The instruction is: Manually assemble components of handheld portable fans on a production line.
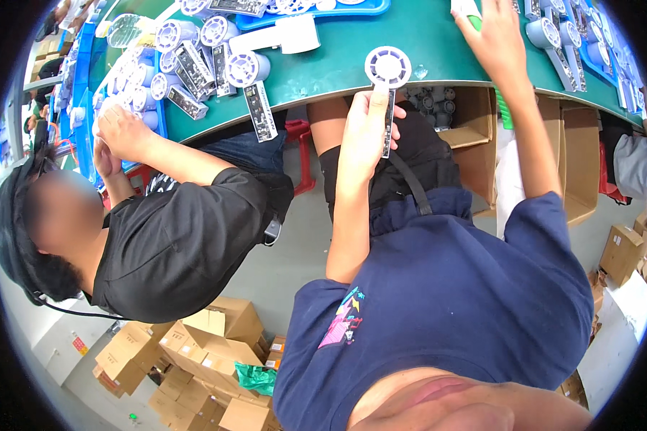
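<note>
My left hand (366,129) is closed around the handle of a small white handheld fan (388,68). Its round slotted head points up over the table edge, and a dark strip with components runs down the handle. At the top edge, my right hand (494,43) reaches over the green table (424,54) with thumb and fingers spread, the fingertips partly cut off. Beside its thumb is a white and green thing (467,10); I cannot tell its kind or whether I touch it.
Several fan bodies (244,70) lie at left, more fans (546,34) at right. A blue tray (316,16) holds white parts. At left sits a co-worker in a black shirt (187,237). Below the table are open cardboard boxes (474,158); cartons (216,337) are stacked behind.
</note>
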Demonstrator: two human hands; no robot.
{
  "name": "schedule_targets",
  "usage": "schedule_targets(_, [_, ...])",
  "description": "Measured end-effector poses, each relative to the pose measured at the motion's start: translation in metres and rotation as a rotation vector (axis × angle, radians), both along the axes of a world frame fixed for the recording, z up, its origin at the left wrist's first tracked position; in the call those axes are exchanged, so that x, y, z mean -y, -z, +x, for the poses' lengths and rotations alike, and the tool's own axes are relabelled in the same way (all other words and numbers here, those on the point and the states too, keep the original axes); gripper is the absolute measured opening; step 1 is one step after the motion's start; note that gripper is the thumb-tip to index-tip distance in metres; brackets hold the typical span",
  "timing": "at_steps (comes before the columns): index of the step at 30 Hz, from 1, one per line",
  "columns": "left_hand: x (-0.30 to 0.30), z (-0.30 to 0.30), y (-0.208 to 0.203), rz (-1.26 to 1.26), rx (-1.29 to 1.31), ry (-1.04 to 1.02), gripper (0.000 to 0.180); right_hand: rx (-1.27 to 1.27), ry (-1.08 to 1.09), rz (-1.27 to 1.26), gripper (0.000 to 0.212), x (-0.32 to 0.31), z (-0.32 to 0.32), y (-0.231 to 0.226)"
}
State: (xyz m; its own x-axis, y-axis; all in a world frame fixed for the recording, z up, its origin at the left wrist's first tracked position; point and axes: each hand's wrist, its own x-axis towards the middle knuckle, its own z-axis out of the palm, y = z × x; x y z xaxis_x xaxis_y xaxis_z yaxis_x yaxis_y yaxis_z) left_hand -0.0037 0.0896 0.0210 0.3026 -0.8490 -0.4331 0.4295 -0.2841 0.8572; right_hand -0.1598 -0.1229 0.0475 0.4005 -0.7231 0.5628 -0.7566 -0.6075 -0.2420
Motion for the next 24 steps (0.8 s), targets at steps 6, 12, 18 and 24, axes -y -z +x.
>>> schedule_targets(6, [0.004,0.0,-0.006,0.022,0.086,0.039,0.046,-0.073,-0.162,0.227,0.047,0.073,0.001,0.026])
schedule_targets(12, [0.015,-0.003,-0.004,0.016,0.127,0.049,0.05,0.3,-0.171,0.676,0.052,0.037,0.004,-0.024])
schedule_targets(18, [0.038,-0.023,-0.004,-0.018,0.173,0.126,0.048,0.457,-0.127,0.974,0.043,-0.037,-0.067,-0.066])
schedule_targets(24, [0.053,-0.048,0.017,-0.025,0.256,0.1,0.053,0.405,-0.139,1.082,0.03,-0.072,-0.087,-0.068])
